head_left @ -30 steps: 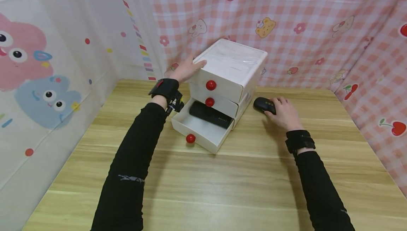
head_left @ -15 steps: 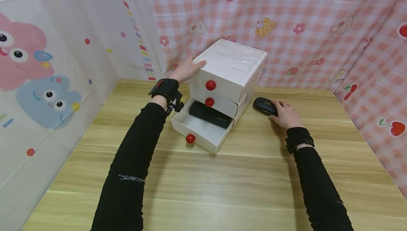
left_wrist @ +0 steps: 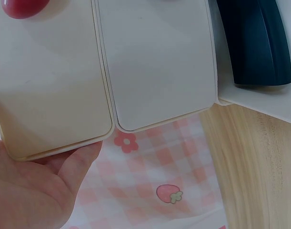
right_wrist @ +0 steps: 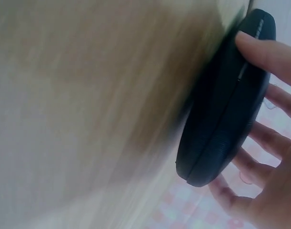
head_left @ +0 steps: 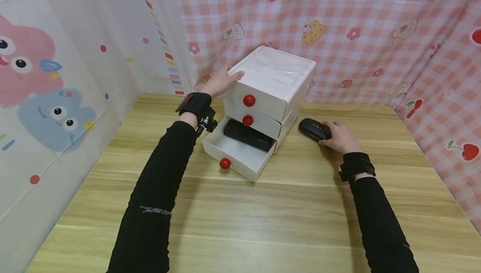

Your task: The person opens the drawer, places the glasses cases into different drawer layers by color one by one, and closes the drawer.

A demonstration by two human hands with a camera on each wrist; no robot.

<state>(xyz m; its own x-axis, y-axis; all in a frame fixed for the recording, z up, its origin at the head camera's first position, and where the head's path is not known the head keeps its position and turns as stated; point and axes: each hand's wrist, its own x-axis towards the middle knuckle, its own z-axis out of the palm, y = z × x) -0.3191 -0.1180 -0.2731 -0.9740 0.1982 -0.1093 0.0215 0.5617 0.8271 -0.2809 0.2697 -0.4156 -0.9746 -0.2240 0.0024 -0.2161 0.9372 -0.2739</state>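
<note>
My left hand [head_left: 219,83] grips the upper left edge of a white drawer box [head_left: 272,70], its thumb over the top and its fingers down the side. The bottom drawer [head_left: 240,156] is pulled out. Inside that drawer lies a long black case [head_left: 249,135] with pale lettering. In the left wrist view the hand [left_wrist: 40,186] wraps the corner beside the top drawer's front. To the right of the box, my right hand [head_left: 342,136] holds a black oval clamshell case [head_left: 313,130] with gold lettering. Thumb and fingers take it from opposite sides, and a seam runs along its edge [right_wrist: 221,114].
Red round knobs sit on the drawer fronts, one on the top drawer [head_left: 249,100] and one on the open drawer [head_left: 225,163]. The wooden table [head_left: 255,223] reaches back to a pink checked curtain [head_left: 349,56]. A white printed curtain [head_left: 124,35] hangs at the left.
The right hand has shifted slightly right and toward the person, and the oval case has moved a little with it, its lettered face showing more. The left hand and drawer box stay put.
</note>
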